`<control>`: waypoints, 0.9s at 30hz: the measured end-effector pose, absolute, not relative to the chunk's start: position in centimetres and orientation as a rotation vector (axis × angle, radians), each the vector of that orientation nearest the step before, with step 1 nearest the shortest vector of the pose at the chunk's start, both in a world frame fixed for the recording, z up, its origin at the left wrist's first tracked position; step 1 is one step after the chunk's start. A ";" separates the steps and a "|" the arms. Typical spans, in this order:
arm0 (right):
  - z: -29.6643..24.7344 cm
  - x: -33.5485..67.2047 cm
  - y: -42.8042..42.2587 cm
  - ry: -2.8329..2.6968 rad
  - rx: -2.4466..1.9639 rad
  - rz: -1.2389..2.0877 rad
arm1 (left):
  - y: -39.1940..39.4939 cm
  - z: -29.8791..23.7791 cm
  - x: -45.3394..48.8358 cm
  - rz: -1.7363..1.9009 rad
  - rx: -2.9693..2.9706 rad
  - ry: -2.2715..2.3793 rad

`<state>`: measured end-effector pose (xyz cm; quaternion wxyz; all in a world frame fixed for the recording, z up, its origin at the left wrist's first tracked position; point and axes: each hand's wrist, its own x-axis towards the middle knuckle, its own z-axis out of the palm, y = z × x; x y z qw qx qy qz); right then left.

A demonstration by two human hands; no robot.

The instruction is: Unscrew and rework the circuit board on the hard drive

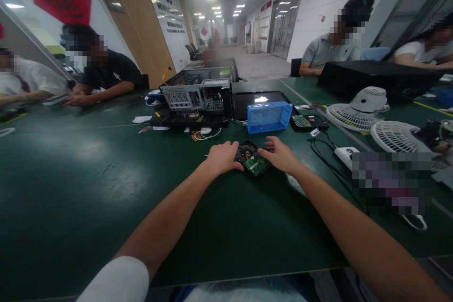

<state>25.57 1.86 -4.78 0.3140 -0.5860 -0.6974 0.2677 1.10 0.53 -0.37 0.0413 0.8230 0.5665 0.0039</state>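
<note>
A hard drive (pixel 257 167), with its green circuit board facing up, lies tilted on the table in front of me. My left hand (pixel 223 156) grips its left edge, fingers along the far side and thumb at the near side. Over the right side of the drive is my right hand (pixel 280 155), its thumb near the black casing and its fingers apart and slightly bent. A thin light tip sticks out left of my left hand; what it belongs to is hidden.
Beyond my hands stand an open computer case (pixel 198 96) and a blue plastic bin (pixel 269 118). Another drive with a board (pixel 308 121) lies right of the bin. Further right are white fan parts (pixel 364 104) and a power strip (pixel 345 155) with cables. Several people sit around the table.
</note>
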 end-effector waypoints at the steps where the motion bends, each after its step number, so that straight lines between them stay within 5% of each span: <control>1: -4.7 25.8 2.0 -1.863 -1.613 0.618 | 0.4 -0.3 1.3 0.002 2.521 1.753; 10: -3.1 26.8 2.1 -1.957 -2.020 0.330 | -1.0 1.8 1.9 -0.107 2.441 1.867; 19: -3.6 26.8 1.8 -2.016 -1.761 0.730 | -2.1 5.6 -0.9 0.460 2.549 1.616; 27: -4.0 26.4 1.9 -2.031 -1.715 0.681 | -2.2 6.8 -0.6 1.157 2.387 1.361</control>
